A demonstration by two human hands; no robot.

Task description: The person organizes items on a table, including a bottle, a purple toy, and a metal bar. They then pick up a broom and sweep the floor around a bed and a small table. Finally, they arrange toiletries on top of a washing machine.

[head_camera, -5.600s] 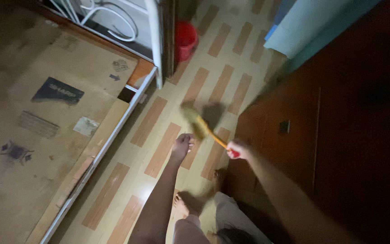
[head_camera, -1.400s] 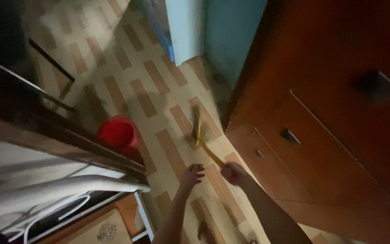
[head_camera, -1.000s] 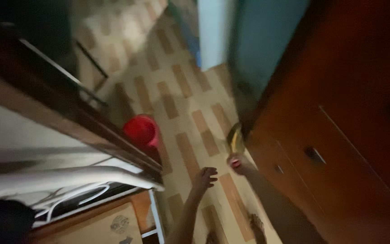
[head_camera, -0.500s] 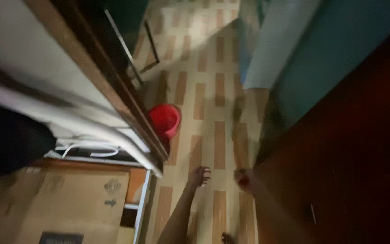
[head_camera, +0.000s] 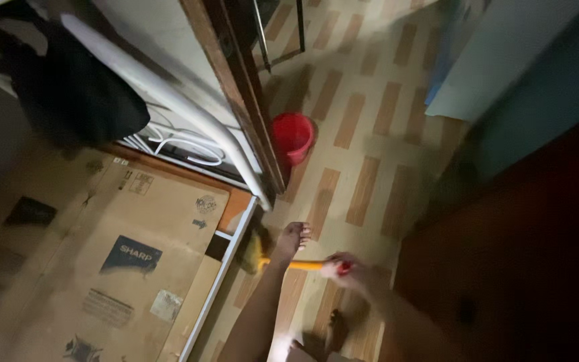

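My right fingers (head_camera: 335, 267) are wrapped tight round the red end of the broom (head_camera: 283, 263), and my right hand (head_camera: 344, 271) has it low over the floor. Its long axis runs almost level, straight off to the left of those fingers: orange handle first, then the yellowish bristle head down against the foot of the white bed frame (head_camera: 226, 245). My left hand (head_camera: 294, 236) hangs just above the handle, fingers loosely spread and gripping nothing, a touch nearer the bristles than my right is, with the forearm crossing in front of the handle. So the head lies leftward, by the frame's corner, next to the cardboard (head_camera: 102, 268) laid flat on the bed. The red bucket (head_camera: 293, 136) stands well beyond the frame, by the wooden post, clear of the broom. Dim and blurry, so I can't tell whether the bristles touch the frame.
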